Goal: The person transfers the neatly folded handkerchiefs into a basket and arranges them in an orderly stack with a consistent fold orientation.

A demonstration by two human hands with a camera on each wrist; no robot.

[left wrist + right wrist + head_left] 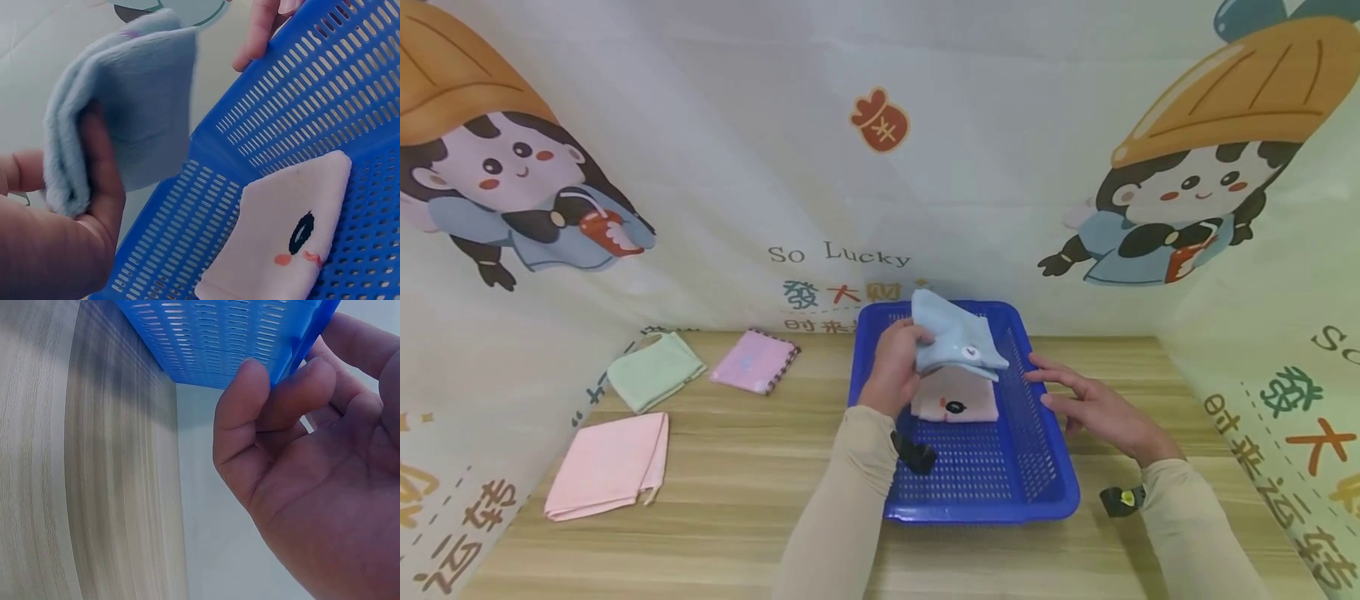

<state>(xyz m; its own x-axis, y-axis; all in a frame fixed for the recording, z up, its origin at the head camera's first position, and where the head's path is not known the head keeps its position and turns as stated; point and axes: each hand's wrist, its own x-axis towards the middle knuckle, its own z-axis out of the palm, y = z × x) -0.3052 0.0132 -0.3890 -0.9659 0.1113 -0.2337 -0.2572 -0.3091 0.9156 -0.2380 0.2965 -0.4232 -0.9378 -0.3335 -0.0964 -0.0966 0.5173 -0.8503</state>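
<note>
My left hand (892,367) grips a folded light blue towel (958,337), thumb on one side and fingers on the other, as the left wrist view shows. The towel is held up over the far part of a blue plastic basket (977,510). Inside that basket lies a folded pale pink towel (265,231) with a black oval and orange-red marks, partly hidden by the blue towel in the head view. My right hand (1101,412) is at the basket's right rim, its fingers loosely bent against the outer side (212,337).
To the left on the wooden table (730,500) lie a green folded towel (655,371), a lilac one with a dark striped edge (752,361) and a larger pink one (610,467). A printed cloth backdrop (985,167) stands close behind the basket and along both sides.
</note>
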